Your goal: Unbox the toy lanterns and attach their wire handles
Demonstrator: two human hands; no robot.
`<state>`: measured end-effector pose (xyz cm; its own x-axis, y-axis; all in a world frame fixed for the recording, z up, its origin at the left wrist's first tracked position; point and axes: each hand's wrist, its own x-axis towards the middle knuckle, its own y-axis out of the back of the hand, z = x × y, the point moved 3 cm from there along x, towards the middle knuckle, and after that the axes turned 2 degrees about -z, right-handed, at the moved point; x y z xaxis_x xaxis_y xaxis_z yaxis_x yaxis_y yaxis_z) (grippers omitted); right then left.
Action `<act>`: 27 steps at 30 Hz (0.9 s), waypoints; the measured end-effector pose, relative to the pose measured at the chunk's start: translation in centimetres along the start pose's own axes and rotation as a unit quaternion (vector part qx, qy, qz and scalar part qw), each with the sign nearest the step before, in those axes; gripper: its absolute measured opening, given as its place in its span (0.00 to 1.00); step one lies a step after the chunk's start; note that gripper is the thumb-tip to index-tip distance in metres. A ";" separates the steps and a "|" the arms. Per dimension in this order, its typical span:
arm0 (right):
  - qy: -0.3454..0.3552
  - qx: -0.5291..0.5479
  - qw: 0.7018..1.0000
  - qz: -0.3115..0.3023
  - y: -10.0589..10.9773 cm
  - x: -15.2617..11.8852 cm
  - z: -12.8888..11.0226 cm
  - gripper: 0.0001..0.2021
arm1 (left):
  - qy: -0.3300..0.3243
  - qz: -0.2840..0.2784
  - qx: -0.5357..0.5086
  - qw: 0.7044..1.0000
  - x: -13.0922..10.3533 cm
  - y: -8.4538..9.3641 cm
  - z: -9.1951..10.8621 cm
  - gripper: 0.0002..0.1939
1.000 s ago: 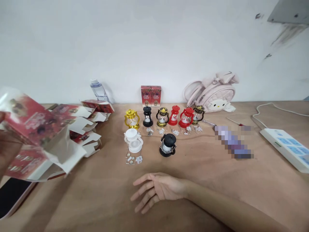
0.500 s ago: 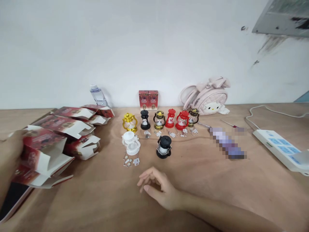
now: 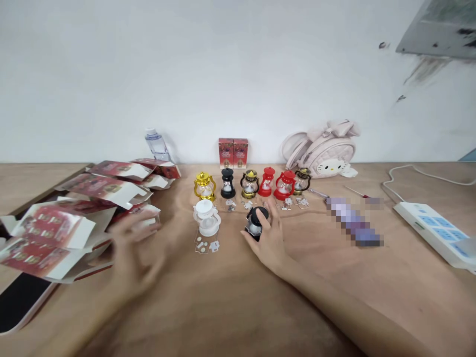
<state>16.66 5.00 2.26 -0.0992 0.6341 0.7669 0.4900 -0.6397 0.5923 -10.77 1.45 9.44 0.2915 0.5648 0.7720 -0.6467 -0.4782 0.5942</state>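
Note:
My right hand (image 3: 270, 238) has its fingers wrapped round the front black lantern (image 3: 256, 221), which stands on the wooden table. My left hand (image 3: 132, 248), blurred by motion, is raised with fingers apart and nothing in it, just right of the red and white cartons (image 3: 44, 228). Between the hands sits a white lantern (image 3: 207, 219) with small loose parts (image 3: 207, 245) in front of it. Behind stands a row of lanterns: gold (image 3: 204, 187), black (image 3: 228, 184), bronze (image 3: 249, 185), red (image 3: 285, 185) and others, with small parts before them.
Two red boxes (image 3: 233, 153) stand against the wall beyond the row. A bottle (image 3: 156, 145) is at back left, a pink bag (image 3: 327, 153) at back right. Screwdrivers, a blurred-out object (image 3: 353, 220) and a power strip (image 3: 435, 230) lie right; a phone (image 3: 24, 300) lies front left.
My right hand has moved up and closed round the front black lantern. My left hand has come away from the cartons toward the right. The nearest cartons have shifted and turned.

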 end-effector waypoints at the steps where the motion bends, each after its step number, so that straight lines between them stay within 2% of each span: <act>1: -0.022 0.011 0.999 -0.032 -0.2 -0.1 0.3 0.29 | -0.047 -0.044 -0.003 0.998 -0.2 -1.8 0.4 0.20; 3: -0.045 0.044 0.997 -0.054 -0.5 -0.3 0.6 0.27 | -0.114 -0.116 -0.059 0.985 -1.3 -4.7 1.9 0.20; 6: -0.020 0.137 0.990 -0.005 -0.4 -1.0 0.8 0.31 | -0.077 -0.141 -0.138 0.977 -2.6 -7.1 4.1 0.20; 9: 0.082 0.258 0.962 0.011 -0.4 -1.7 0.5 0.37 | -0.006 -0.143 -0.166 0.976 -2.9 -8.3 5.2 0.24; 11: 0.167 0.308 0.936 -0.023 -0.3 -2.2 -0.1 0.35 | 0.034 -0.138 -0.181 0.973 -2.9 -9.0 5.3 0.30; 13: 0.233 0.336 0.910 -0.061 -0.1 -2.7 -0.7 0.30 | 0.065 -0.162 -0.221 0.960 -3.0 -9.7 5.2 0.38; 17: 0.289 0.385 0.873 -0.072 0.5 -3.3 -1.9 0.22 | 0.099 -0.267 -0.332 0.899 -3.8 -10.5 5.1 0.46; 20: 0.296 0.395 0.867 -0.063 0.7 -3.2 -2.6 0.23 | 0.117 -0.315 -0.322 0.885 -4.1 -10.3 5.0 0.46; 24: 0.280 0.370 0.883 -0.065 0.7 -2.8 -2.7 0.27 | 0.149 -0.296 -0.323 0.887 -4.0 -10.2 4.8 0.42; 27: 0.280 0.335 0.899 -0.033 0.9 -2.7 -2.5 0.25 | 0.144 -0.281 -0.305 0.898 -3.8 -10.3 4.7 0.37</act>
<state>15.22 1.68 1.31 -0.4761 0.2241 0.8504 0.8597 -0.0847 0.5037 -1.90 1.10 1.45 0.5554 0.7945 0.2456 -0.7460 0.3454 0.5694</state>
